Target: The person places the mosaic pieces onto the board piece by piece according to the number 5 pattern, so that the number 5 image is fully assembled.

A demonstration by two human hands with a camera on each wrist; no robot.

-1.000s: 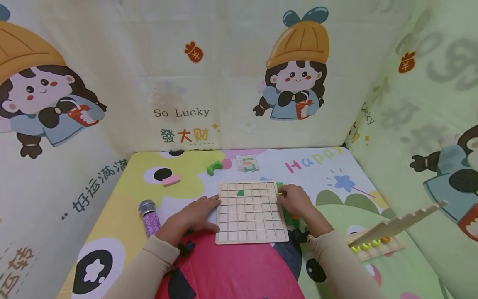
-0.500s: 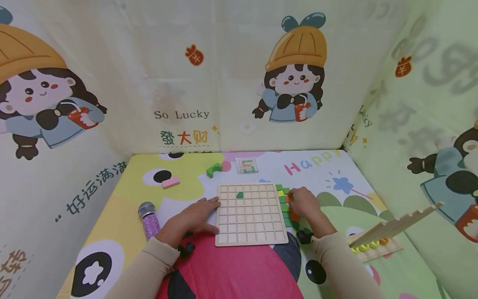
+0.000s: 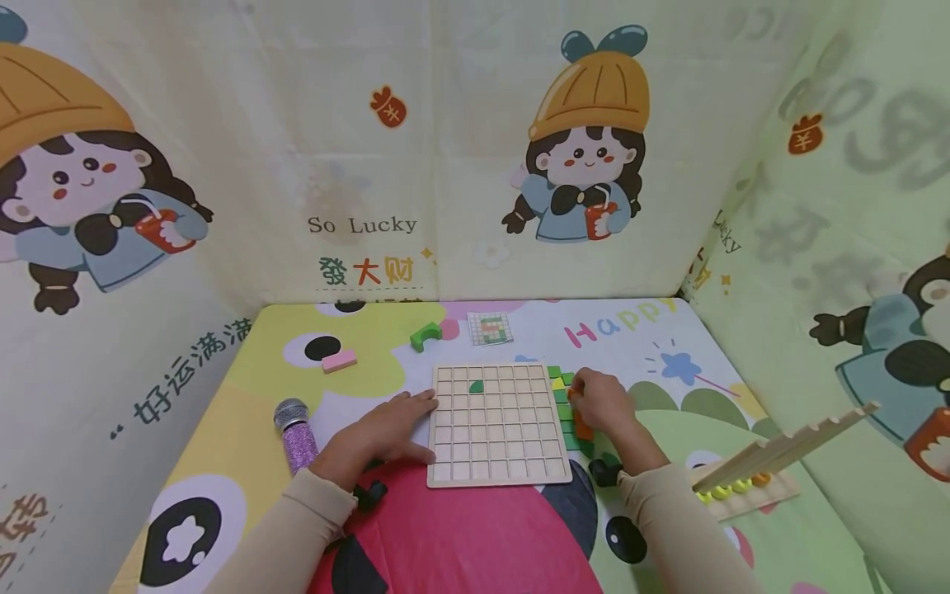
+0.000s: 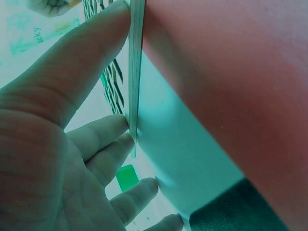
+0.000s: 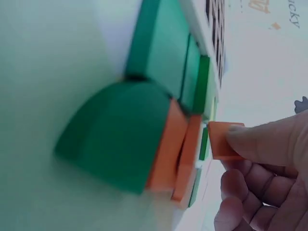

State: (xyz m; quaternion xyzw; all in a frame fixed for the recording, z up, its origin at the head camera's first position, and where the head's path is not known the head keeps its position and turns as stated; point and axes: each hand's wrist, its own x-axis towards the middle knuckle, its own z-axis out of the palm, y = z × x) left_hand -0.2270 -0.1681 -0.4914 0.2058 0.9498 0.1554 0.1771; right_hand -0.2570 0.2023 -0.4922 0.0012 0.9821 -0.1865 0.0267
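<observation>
A wooden grid board (image 3: 500,445) lies flat on the table, with a green quarter-round block (image 3: 477,386) in one of its far cells. My left hand (image 3: 389,425) rests at the board's left edge; in the left wrist view the thumb and straight fingers (image 4: 101,132) touch its side. Just right of the board, my right hand (image 3: 603,403) is over a cluster of blocks. There, in the right wrist view, thumb and fingers pinch a small orange square block (image 5: 219,140). Near it lie a large green rounded block (image 5: 113,134), more orange blocks and green rectangular blocks (image 5: 168,53).
Beyond the board lie a printed pattern card (image 3: 490,328), a green arch block (image 3: 426,336) and a pink block (image 3: 339,360). A purple glitter microphone (image 3: 299,441) lies left of the left hand. A notched wooden stand (image 3: 787,450) with yellow beads is at the right.
My right hand has shifted right, away from the board's right edge, so a yellow block and green blocks there now show. The left hand stays put.
</observation>
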